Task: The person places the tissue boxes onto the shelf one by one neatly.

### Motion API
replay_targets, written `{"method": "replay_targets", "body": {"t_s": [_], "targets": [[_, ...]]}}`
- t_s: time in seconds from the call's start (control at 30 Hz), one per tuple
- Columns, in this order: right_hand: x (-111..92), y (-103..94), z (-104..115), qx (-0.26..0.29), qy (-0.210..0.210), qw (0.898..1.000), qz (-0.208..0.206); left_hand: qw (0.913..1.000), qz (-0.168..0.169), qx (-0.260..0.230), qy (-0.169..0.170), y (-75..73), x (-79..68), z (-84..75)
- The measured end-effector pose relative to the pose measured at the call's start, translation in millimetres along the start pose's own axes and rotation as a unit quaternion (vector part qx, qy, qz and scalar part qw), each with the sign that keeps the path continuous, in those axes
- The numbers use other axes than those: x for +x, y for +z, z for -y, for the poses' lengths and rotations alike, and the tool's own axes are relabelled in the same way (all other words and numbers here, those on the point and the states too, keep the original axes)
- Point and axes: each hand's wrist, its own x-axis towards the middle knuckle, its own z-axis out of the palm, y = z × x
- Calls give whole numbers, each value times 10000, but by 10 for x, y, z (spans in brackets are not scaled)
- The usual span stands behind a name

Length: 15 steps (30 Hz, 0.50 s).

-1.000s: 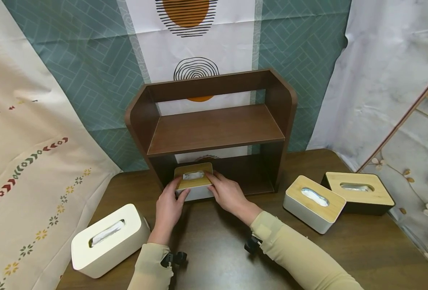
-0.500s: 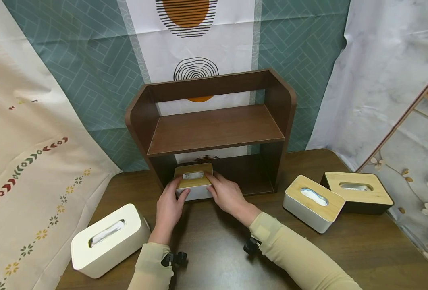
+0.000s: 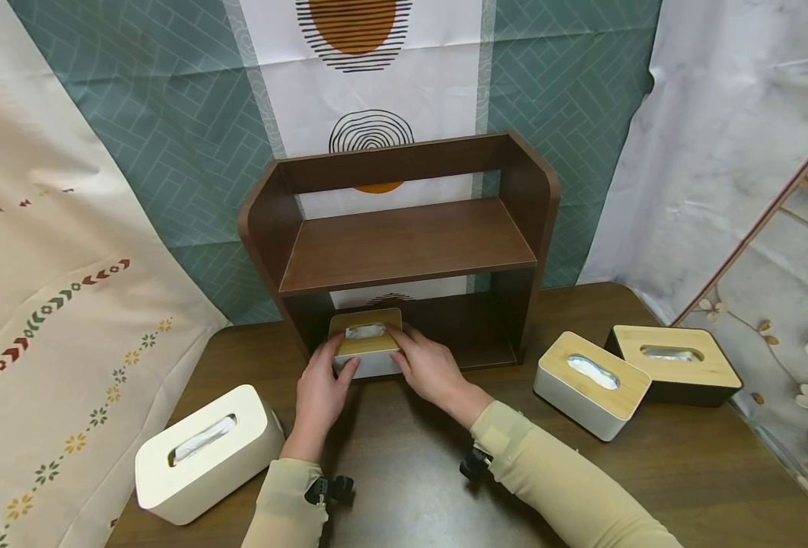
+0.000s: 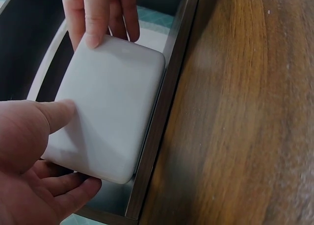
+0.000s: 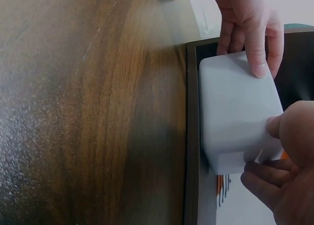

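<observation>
A white tissue box with a wooden lid (image 3: 370,364) sits in the left part of the lower shelf of a brown desktop shelf unit (image 3: 411,240). My left hand (image 3: 318,388) holds its left end, thumb on the front face and fingers along the side. From the other end my right hand (image 3: 431,365) grips it, thumb also against the front. In the left wrist view the white front face (image 4: 110,107) lies between both thumbs, close to the shelf's front edge (image 4: 157,122). The box's back is hidden inside the shelf.
To the left on the table (image 3: 404,472) stands an all-white tissue box (image 3: 205,457). At the right are a white tissue box with a wooden top (image 3: 592,384) and a black one with a wooden top (image 3: 678,365). Patterned cloths (image 3: 192,137) hang behind.
</observation>
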Motion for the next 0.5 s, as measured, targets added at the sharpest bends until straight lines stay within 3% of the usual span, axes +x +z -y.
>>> {"method": "replay_targets", "body": {"t_s": [0.5], "targets": [[-19,-7,2,151,65,9999,-52,10000,81,-3,-41,-13,-29,-30]]}}
